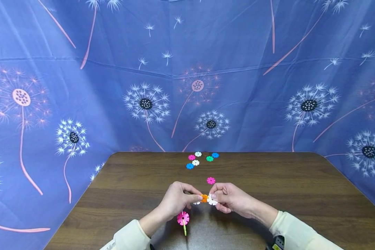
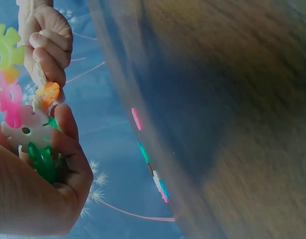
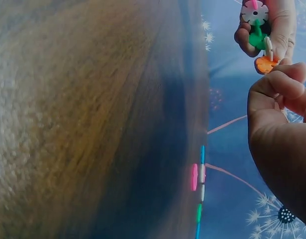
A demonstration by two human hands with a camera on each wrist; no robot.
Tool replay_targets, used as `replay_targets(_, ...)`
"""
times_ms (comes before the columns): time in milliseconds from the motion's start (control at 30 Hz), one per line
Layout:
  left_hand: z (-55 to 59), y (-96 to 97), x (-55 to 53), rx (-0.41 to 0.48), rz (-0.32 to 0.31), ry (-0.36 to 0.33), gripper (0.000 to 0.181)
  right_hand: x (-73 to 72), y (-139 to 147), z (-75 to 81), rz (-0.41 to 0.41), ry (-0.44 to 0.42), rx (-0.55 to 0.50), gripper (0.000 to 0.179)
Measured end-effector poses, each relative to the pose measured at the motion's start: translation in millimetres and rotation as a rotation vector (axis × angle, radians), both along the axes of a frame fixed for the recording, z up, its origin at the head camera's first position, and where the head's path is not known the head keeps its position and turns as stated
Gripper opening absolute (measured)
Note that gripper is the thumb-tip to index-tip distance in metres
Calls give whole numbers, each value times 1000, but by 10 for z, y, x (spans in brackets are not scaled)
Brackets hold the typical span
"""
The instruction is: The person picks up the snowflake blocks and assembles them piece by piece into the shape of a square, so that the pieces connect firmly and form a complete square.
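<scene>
Above the table's near part, my left hand (image 1: 178, 199) grips a chain of notched plastic snowflake discs. Green discs (image 2: 42, 162), a white disc (image 2: 26, 130), a pink disc (image 1: 183, 218) and a yellow disc (image 2: 6, 54) belong to it, the yellow one at its hanging end. An orange disc (image 1: 204, 198) sits between the two hands, beside the left thumb. My right hand (image 1: 234, 199) pinches a white disc (image 1: 211, 200) between thumb and fingers, right at the orange disc's edge. In the right wrist view the right fingers mostly hide this white disc.
A single pink disc (image 1: 210, 180) lies on the brown wooden table (image 1: 137, 180) just beyond the hands. Farther back are loose discs: a blue disc (image 1: 190, 166), a green disc (image 1: 209, 158) and several others. A blue dandelion-print cloth (image 1: 250, 114) hangs behind the table.
</scene>
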State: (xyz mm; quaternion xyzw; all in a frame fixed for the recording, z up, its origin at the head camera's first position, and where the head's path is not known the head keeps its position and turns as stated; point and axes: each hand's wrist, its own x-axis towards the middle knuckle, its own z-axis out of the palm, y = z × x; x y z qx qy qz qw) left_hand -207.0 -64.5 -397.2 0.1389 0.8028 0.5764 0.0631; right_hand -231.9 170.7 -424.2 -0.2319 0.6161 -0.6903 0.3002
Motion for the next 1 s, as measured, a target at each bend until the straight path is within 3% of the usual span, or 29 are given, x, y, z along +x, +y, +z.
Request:
replay_targets(267,16,40,41,-80,37,18,5,62,-27,-12,-26,28,-14,8)
replay_targets(467,-15,38,49,-29,32,14,6,33,-27,31,-71,29,38,12)
replay_targets(600,-58,24,57,85,-49,-69,8,-3,-52,74,-121,114,138,19)
replay_targets(733,-82,11,72,180,-125,-182,16,-34,-58,116,-120,218,249,20)
replay_targets(900,-103,27,71,189,-147,-268,25,-63,-103,162,-67,275,282,23)
replay_targets(1000,-128,45,72,193,-175,-287,24,-85,-167,166,-21,264,262,25)
